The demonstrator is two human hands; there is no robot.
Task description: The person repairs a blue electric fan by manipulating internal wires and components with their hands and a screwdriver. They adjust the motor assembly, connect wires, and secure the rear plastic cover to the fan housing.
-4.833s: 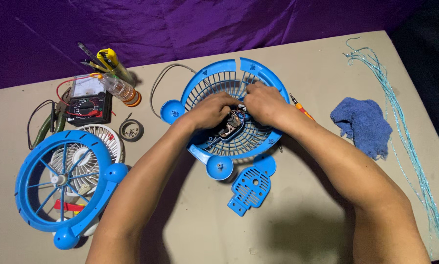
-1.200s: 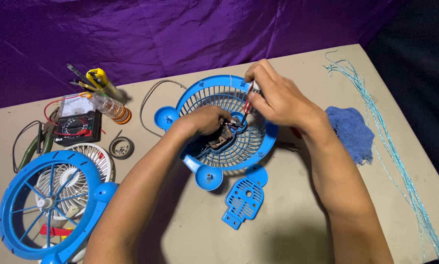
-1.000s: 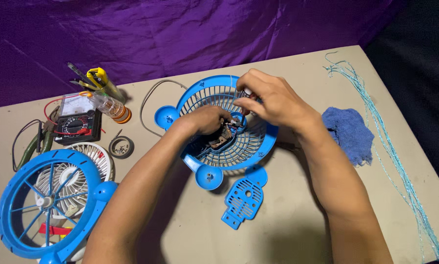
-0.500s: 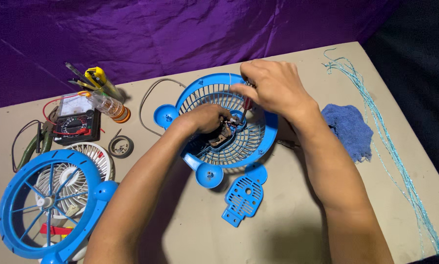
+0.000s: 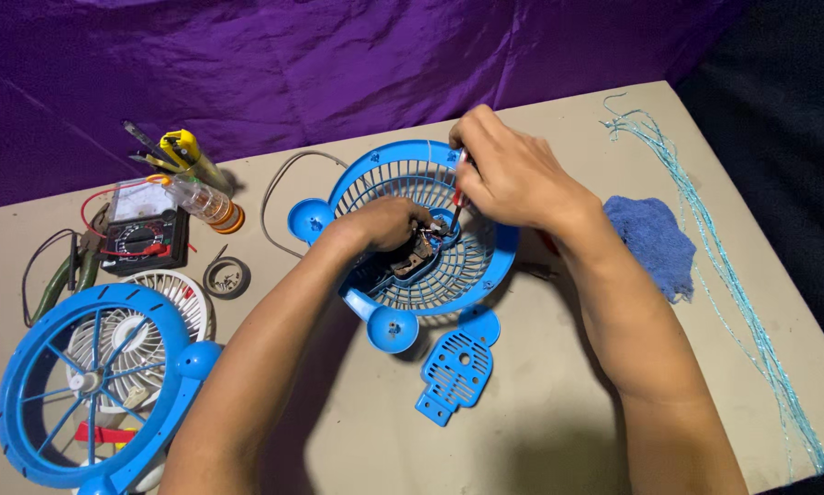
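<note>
On beige table [image 5: 558, 403], centre: round blue plastic fan grille housing [image 5: 430, 234] lying open-side up, w/ small dark motor/circuit part [image 5: 414, 261] exposed at its hub. Left hand [image 5: 384, 223] reaching into housing, fingers clenched around that part, apparently to pin it steady while worked on. Right hand [image 5: 508, 174] above far rim, fingers grasping thin red-handled screwdriver [image 5: 458, 203], tip angled down into hub just beside left fingers; pen-like grip, prob. for fine control in a cramped spot.

Just below housing, touching table: flat blue perforated plastic cover plate [image 5: 455, 369], lying loose beside housing, so likely taken off it. Grey cable [image 5: 279, 197] curling from housing's left side.

Left edge: second blue round fan grille w/ white blades [image 5: 91, 385], lying flat, well apart from the work. Near it, small coil of solder wire [image 5: 226, 276]. Further back: black multimeter w/ red leads [image 5: 141, 240], green-handled pliers [image 5: 68, 270], clear plastic bottle [image 5: 201, 197], yellow-handled tools [image 5: 178, 151], all grouped on left side, within left arm's reach.

Right of housing: crumpled blue cloth [image 5: 652, 243]; beyond it, pale blue strands of string [image 5: 724, 275] running along table's right edge. Purple fabric backdrop [image 5: 338, 55] behind.
</note>
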